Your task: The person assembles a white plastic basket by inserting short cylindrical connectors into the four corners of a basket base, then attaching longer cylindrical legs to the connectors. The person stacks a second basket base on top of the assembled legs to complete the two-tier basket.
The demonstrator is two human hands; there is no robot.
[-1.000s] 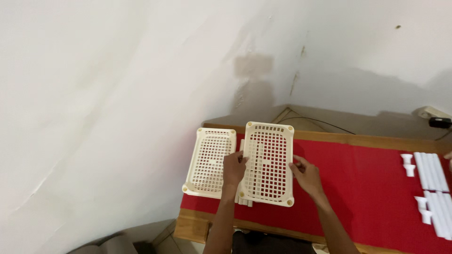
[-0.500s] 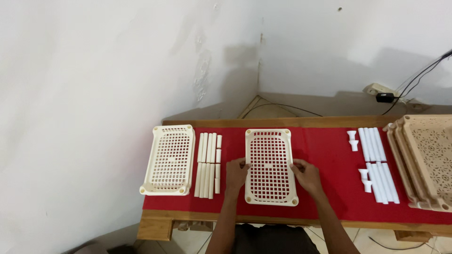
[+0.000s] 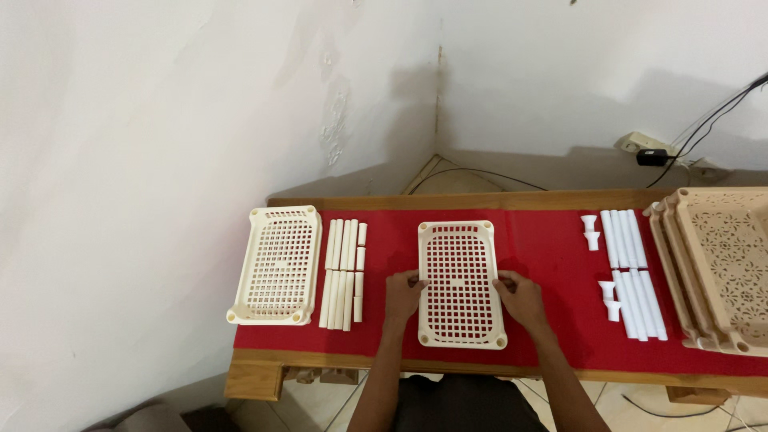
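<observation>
Head: hands (image 3: 462,294) grip tray (image 3: 458,276) edges.

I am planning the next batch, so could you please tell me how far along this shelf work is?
Done: parts laid out on the red cloth. In hand: left hand and right hand grip the middle tray. Left: cream tubes, white tubes and second tray lie loose, nothing joined.

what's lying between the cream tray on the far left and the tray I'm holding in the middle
In the head view, a group of cream tubes, long ones with a few short pieces, lies on the red cloth between the left tray and the middle tray.
</observation>
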